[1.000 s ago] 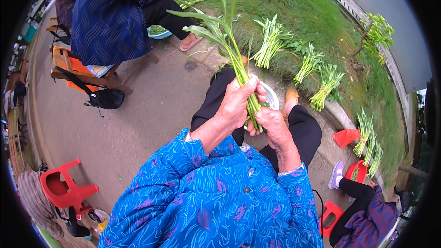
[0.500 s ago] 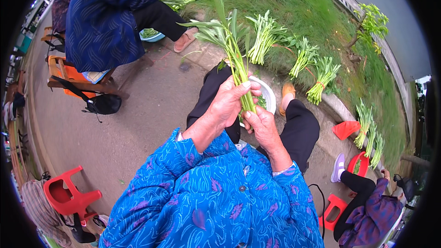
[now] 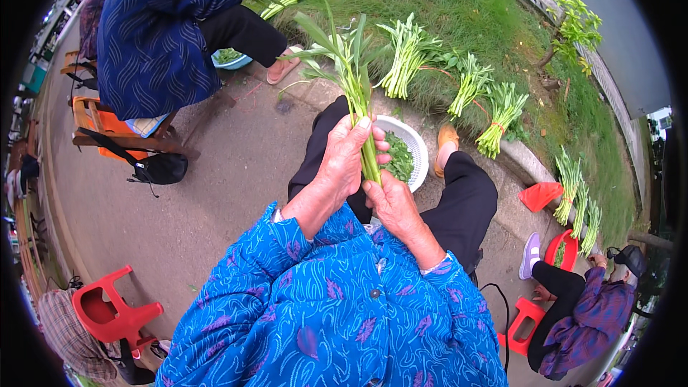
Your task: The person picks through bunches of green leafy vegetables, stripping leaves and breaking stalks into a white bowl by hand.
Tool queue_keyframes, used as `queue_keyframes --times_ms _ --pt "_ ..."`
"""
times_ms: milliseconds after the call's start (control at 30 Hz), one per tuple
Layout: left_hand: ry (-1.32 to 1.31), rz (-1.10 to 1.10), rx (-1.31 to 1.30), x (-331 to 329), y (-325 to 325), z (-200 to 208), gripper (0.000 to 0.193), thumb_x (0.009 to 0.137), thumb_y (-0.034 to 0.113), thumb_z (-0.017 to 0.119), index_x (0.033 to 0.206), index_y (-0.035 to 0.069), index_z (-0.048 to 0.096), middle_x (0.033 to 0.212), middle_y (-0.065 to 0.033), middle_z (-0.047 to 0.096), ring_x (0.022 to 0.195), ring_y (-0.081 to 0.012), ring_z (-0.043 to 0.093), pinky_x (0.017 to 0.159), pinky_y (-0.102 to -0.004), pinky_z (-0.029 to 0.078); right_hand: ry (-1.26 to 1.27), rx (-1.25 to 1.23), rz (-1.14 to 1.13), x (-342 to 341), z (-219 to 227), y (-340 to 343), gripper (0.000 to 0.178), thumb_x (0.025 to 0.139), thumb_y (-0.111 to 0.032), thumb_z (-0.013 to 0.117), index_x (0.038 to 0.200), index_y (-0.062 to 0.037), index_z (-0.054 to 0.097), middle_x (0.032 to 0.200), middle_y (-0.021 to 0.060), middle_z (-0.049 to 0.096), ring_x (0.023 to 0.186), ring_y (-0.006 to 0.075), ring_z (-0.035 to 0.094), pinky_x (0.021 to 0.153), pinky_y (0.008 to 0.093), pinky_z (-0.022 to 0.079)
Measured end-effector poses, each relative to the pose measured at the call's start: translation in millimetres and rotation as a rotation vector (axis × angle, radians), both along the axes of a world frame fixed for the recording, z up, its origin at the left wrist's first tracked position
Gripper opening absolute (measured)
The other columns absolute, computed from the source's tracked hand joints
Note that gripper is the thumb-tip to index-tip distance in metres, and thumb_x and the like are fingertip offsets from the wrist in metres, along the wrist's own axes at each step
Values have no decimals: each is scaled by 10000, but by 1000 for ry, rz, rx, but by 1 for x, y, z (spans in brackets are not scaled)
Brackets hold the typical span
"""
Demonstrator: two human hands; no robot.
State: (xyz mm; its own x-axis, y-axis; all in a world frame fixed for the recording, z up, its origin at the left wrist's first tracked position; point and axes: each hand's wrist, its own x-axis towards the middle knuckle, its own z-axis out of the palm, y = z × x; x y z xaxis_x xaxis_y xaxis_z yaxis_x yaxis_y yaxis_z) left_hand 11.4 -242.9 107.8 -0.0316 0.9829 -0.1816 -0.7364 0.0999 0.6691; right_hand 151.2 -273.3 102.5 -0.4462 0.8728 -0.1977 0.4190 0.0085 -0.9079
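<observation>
At left sits a red plastic stool [image 3: 129, 319]; further right, the seated person's left hand [image 3: 341, 158] closes around the stems of a leafy green bunch [image 3: 356, 92], upright above the lap, its lower ends gripped by the right hand [image 3: 395, 209]. Beside them, a white basket [image 3: 421, 150] holds loose leaves, and green bundles [image 3: 407, 59] line the grass edge.
</observation>
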Motion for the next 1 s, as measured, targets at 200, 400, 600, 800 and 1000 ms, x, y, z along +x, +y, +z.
queue_keyframes --times_ms 200,400,600,800,1000 --pt "193 36 -42 -3 0 12 240 926 286 545 997 58 516 748 -6 525 565 -77 478 477 -213 431 -228 65 196 6 28 7 399 862 -397 581 1017 -30 601 864 159 664 809 301 650 730 388 489" --pt "88 -95 16 -23 -5 19 203 924 249 550 991 59 525 720 2 506 529 -57 439 444 -195 361 -170 148 8 37 28 30 438 872 -378 580 1127 -22 595 1035 167 650 981 301 624 833 369 474" --pt "49 -229 67 -38 -9 24 220 918 259 568 989 53 538 691 -2 494 495 -54 419 434 -192 348 -55 244 -107 68 16 50 376 893 -317 582 1072 12 625 947 161 671 904 249 646 791 330 485" --pt "19 -307 86 -41 -15 34 212 928 245 550 981 40 531 670 -1 479 482 -48 403 429 -191 341 23 329 -249 79 24 68 321 900 -205 573 1114 33 599 942 87 662 859 163 616 780 283 478" --pt "-6 -360 81 -43 -20 34 218 940 242 525 993 30 522 667 -7 466 474 -48 379 431 -192 337 -125 704 -293 75 34 99 433 844 -105 559 1272 -83 504 1244 169 527 1076 328 546 929 397 433"
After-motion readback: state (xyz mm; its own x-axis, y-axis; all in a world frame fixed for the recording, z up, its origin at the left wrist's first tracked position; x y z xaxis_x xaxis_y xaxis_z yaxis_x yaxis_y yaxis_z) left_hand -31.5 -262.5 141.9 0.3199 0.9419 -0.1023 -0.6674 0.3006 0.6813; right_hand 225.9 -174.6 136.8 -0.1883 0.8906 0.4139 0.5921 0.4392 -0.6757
